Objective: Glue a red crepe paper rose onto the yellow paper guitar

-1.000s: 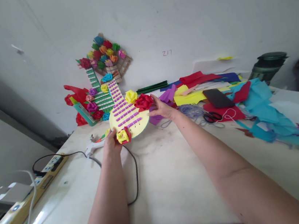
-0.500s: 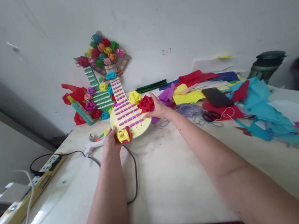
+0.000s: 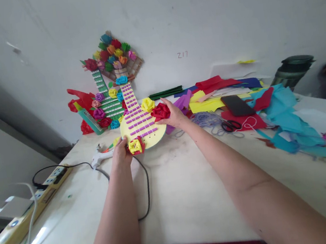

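Observation:
A pale yellow guitar-shaped craft board (image 3: 153,137), crossed by rows of purple strips, stands tilted between my hands. My left hand (image 3: 121,152) grips its lower left edge beside a yellow and red paper flower (image 3: 135,146). At the right edge, my right hand (image 3: 174,114) is closed around a red paper flower (image 3: 161,112); whether it also pinches the board there is hard to tell. Just above sits a yellow paper flower (image 3: 148,104), and a blue one (image 3: 121,80) tops the neck. Behind it leans a green guitar-shaped board (image 3: 113,105) edged with paper flowers.
A white glue gun (image 3: 103,157) with a black cord lies left of my left hand, near a power strip (image 3: 49,193). Green glue bottle (image 3: 90,121) leans behind. To the right are scissors (image 3: 231,126), a phone (image 3: 238,105), string, crepe paper (image 3: 289,121) and a dark bottle (image 3: 293,71).
Almost nothing differs. The board and the red flower have shifted very slightly to the right in view, with both hands keeping the same hold.

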Motion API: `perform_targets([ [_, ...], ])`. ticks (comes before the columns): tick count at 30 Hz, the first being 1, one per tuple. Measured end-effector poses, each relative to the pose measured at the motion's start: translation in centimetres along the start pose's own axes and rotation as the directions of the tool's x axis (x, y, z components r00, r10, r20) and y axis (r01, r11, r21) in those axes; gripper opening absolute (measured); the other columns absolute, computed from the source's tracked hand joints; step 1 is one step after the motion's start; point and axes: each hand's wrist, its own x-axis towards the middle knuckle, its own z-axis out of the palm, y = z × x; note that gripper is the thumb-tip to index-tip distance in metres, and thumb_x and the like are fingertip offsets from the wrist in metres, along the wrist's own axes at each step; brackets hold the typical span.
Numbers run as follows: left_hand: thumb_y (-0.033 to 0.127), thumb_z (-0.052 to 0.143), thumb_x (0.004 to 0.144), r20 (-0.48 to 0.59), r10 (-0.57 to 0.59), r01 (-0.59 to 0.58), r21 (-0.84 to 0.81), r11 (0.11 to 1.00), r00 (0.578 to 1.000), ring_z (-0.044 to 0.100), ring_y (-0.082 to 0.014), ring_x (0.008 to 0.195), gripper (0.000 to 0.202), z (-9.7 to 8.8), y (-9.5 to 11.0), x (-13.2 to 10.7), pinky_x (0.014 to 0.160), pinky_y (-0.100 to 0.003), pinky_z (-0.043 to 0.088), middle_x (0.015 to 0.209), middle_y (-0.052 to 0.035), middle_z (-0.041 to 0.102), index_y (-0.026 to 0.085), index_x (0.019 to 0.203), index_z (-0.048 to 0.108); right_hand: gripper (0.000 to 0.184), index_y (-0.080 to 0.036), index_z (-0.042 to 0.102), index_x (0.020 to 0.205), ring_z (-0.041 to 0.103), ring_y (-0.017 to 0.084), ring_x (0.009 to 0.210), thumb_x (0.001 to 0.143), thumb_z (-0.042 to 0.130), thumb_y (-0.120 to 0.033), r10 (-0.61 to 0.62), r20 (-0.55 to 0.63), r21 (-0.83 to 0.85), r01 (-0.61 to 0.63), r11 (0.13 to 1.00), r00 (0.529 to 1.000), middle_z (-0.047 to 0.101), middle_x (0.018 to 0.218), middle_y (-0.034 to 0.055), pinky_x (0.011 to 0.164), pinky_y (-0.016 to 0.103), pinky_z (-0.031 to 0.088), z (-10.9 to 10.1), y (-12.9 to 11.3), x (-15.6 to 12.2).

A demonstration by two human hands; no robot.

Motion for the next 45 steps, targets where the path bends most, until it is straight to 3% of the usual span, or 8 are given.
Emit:
perform_targets([
  [8,0.009,0.054,0.078,0.026,0.003,-0.002,-0.024,1.000,1.000,0.066,-0.0181,0.072,0.016,-0.2,-0.1,0.2,0.074,-0.037,0.056,0.087,-0.0081,0.067,0.014,0.092,0.060,0.074,-0.024,0.039,0.134,0.047,0.025,0.121,0.069,0.070,-0.037,-0.061,-0.026,-0.046,0.060,0.997,0.998,0.049,0.132,0.0114,0.105,0.041,0.035,0.3,-0.3,0.1],
  [17,0.009,0.052,0.079,0.040,0.014,-0.013,-0.010,1.000,0.999,0.066,-0.0173,0.070,0.015,0.0,-0.1,0.1,0.071,-0.036,0.058,0.086,-0.0078,0.067,0.014,0.090,0.059,0.090,-0.025,0.034,0.138,0.048,0.028,0.116,0.061,0.077,-0.039,-0.103,-0.045,-0.165,0.095,0.982,0.994,0.047,0.125,0.0128,0.100,0.041,0.040,0.9,0.7,0.2],
  [25,0.008,0.051,0.079,0.024,0.015,-0.015,-0.001,1.000,1.000,0.065,-0.0150,0.067,0.014,0.0,-0.3,0.2,0.066,-0.032,0.058,0.082,-0.0058,0.067,0.014,0.089,0.059,0.068,-0.026,0.044,0.130,0.053,0.027,0.109,0.069,0.072,-0.036,-0.281,-0.140,-0.274,0.235,0.932,0.950,0.052,0.118,0.0122,0.097,0.045,0.043,1.3,1.7,0.5],
  [37,0.007,0.054,0.078,0.029,0.025,-0.024,-0.027,0.999,0.999,0.066,-0.0160,0.070,0.014,-0.2,-0.4,0.3,0.068,-0.032,0.058,0.084,-0.0057,0.068,0.014,0.089,0.060,0.059,-0.027,0.044,0.129,0.050,0.026,0.113,0.077,0.063,-0.046,-0.259,-0.172,-0.182,0.228,0.957,0.950,0.051,0.120,0.0119,0.097,0.043,0.044,1.8,1.9,0.7],
  [45,0.008,0.054,0.078,0.050,0.029,-0.028,-0.013,1.000,0.998,0.066,-0.0162,0.069,0.012,-0.2,-0.4,0.3,0.070,-0.035,0.058,0.081,-0.0052,0.068,0.015,0.086,0.059,0.050,-0.026,0.044,0.130,0.045,0.025,0.119,0.084,0.052,-0.044,-0.291,-0.155,-0.236,0.251,0.939,0.944,0.048,0.122,0.0124,0.102,0.044,0.040,2.1,1.9,1.0],
])
